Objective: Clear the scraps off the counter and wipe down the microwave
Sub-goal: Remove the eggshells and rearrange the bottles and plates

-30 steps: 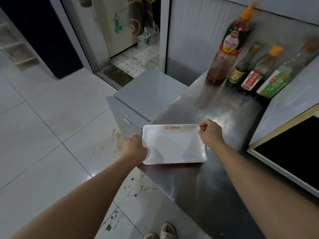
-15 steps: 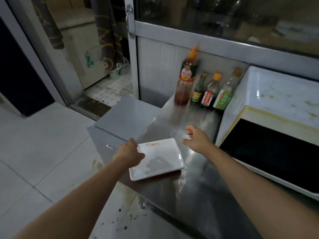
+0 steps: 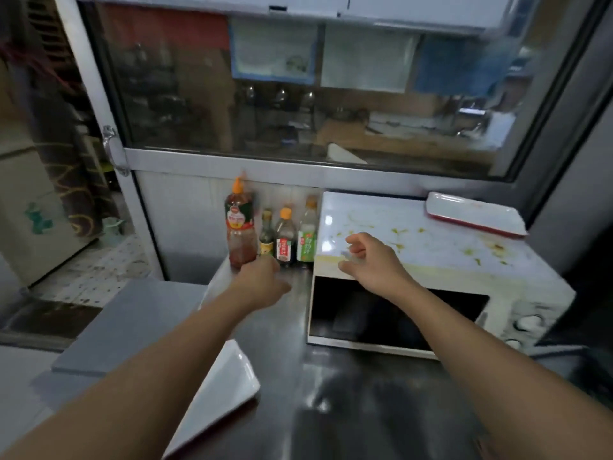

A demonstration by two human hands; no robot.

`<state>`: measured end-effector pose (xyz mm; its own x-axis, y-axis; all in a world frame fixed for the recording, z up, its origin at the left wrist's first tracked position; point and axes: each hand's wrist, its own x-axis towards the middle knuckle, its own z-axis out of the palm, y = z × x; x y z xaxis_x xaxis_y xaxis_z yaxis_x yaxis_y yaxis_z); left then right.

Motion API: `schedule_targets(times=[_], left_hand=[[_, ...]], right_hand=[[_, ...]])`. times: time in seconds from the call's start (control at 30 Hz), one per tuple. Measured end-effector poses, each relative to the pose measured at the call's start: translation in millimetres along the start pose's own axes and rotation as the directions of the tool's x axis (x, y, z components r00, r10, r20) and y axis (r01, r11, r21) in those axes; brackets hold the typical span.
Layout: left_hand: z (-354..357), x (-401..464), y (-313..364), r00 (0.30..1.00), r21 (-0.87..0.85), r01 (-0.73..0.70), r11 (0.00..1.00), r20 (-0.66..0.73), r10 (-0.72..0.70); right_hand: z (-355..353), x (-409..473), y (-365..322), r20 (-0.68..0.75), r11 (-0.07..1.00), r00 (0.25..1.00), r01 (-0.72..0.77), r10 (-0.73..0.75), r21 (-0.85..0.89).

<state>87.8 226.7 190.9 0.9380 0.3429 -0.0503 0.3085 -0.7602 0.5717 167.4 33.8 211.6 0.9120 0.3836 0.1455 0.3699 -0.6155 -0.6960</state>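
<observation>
— What are the hands doing?
— The right hand [image 3: 371, 263] is hovering loosely open, empty, over the stained microwave [image 3: 431, 260] at center right. Whether the left hand [image 3: 262, 283] is gripping anything, I cannot tell.
— The tray [image 3: 225, 383]?
— Lying at lower left on the counter [image 3: 331, 410].

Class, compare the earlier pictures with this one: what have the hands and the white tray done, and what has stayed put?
Both hands let go of the white tray, which now lies at the counter's edge. The left hand reached toward the sauce bottles; the right hand rose over the microwave. The bottles stayed in place.
</observation>
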Motion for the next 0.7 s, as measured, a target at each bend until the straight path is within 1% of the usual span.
schedule_targets(times=[0.07,0.13,0.2,0.3,0.4,0.5,0.57,0.63,0.7], left_hand=[[4.9,13.4,36.7,0.997,-0.006,-0.073,0.997,-0.011,0.073],[11.8,26.1,72.7,0.992,-0.035,-0.124,0.992,-0.009,0.123],[21.6,39.2,106.0,0.986,-0.066,-0.165,0.984,0.003,0.166],[41.4,63.5,152.5,0.98,-0.086,-0.191,0.978,0.034,0.195],[65.8,93.9,197.1,0.973,-0.055,-0.222,0.974,0.049,0.224],[90.1,126.4,238.7,0.972,0.011,-0.232,0.973,0.024,0.232],[105.7,147.8,262.5,0.977,0.011,-0.211,0.977,0.026,0.211],[120.2,168.2,279.5,0.982,0.023,-0.19,0.982,0.009,0.19],[134.3,187.8,291.7,0.984,0.071,-0.179,0.981,-0.013,0.18]], right_hand=[[-31.1,3.9,14.2,-0.098,1.0,0.995,-0.017,0.019,0.024],[-62.0,9.9,32.0,-0.164,0.999,0.986,-0.041,0.044,0.025],[-91.8,17.0,52.6,-0.202,0.997,0.977,-0.075,0.073,-0.004],[-132.9,30.1,87.7,-0.257,0.988,0.959,-0.142,0.124,-0.057],[-168.7,47.6,126.3,-0.306,0.971,0.931,-0.229,0.197,-0.072],[-197.3,68.6,167.7,-0.341,0.949,0.9,-0.309,0.272,-0.057],[-211.8,82.8,194.3,-0.352,0.935,0.882,-0.351,0.314,-0.045],[-222.6,95.6,218.6,-0.36,0.918,0.861,-0.397,0.36,-0.03],[-228.9,107.1,240.1,-0.372,0.9,0.844,-0.433,0.387,-0.044]])
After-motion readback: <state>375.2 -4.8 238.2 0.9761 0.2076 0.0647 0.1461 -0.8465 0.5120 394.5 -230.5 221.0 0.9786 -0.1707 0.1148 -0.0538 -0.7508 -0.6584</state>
